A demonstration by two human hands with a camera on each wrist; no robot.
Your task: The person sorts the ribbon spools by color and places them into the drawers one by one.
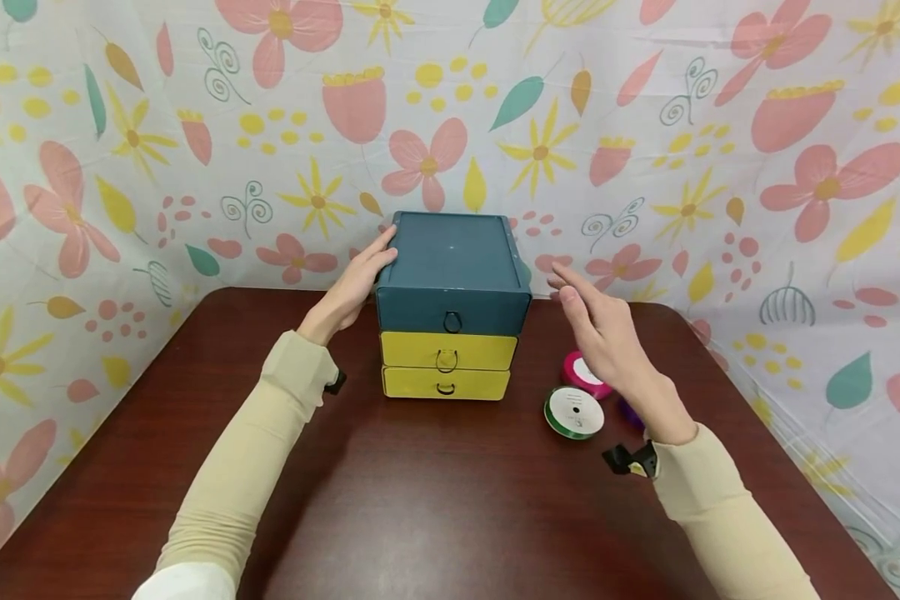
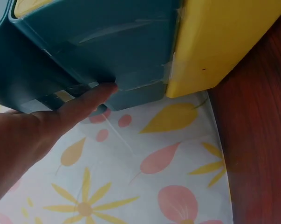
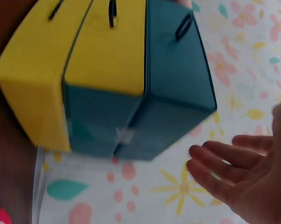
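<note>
A small drawer cabinet stands at the back of the table, with a blue-green top section and two yellow drawers below, each front bearing a dark ring pull. My left hand lies along the cabinet's upper left side; in the left wrist view a finger touches the blue-green wall. To the right of the cabinet my right hand hovers with extended fingers, apart from it and holding nothing. The right wrist view shows that hand with a gap between its fingertips and the cabinet's blue-green side.
Ribbon spools sit on the table right of the cabinet: a green one, a pink one and a purple one partly behind the right wrist. A flower-patterned cloth hangs behind the dark wooden table.
</note>
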